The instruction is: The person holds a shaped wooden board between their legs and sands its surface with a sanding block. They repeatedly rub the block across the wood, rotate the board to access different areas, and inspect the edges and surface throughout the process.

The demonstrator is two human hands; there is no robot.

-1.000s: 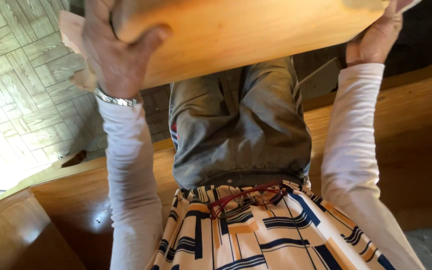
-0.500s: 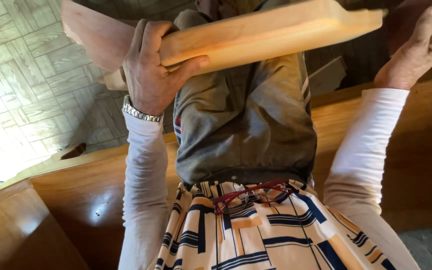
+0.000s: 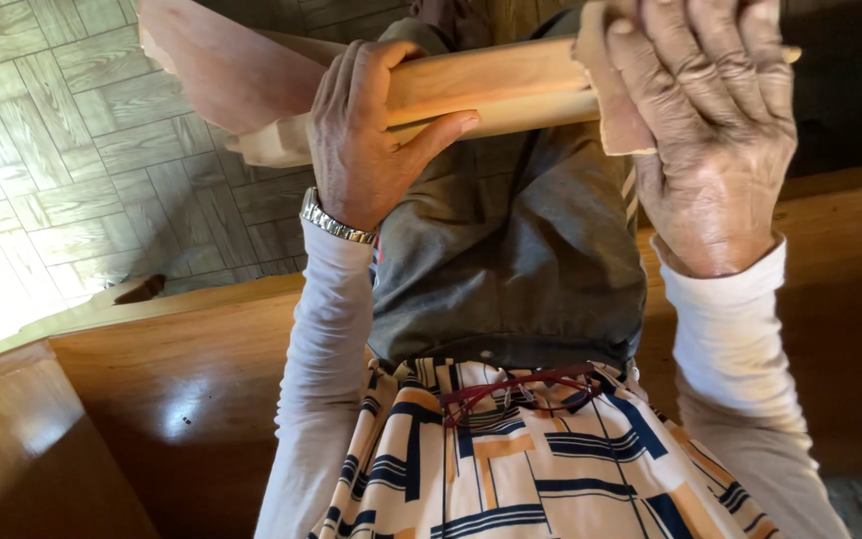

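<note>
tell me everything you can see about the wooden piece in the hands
The wooden piece is pale, smooth, unfinished-looking timber, seen edge-on and lying roughly level above the lap. A groove runs along its edge. The left hand wraps its left part; the right hand presses a tan pad against its right part.

Parquet floor (image 3: 72,140), polished wooden bench (image 3: 152,399), red-framed glasses (image 3: 521,389) on a patterned shirt (image 3: 511,479).

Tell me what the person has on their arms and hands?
Both arms wear long white sleeves. The left hand has a shiny silver metal watch band at the wrist. The right hand is bare, with no ring or band showing.
</note>
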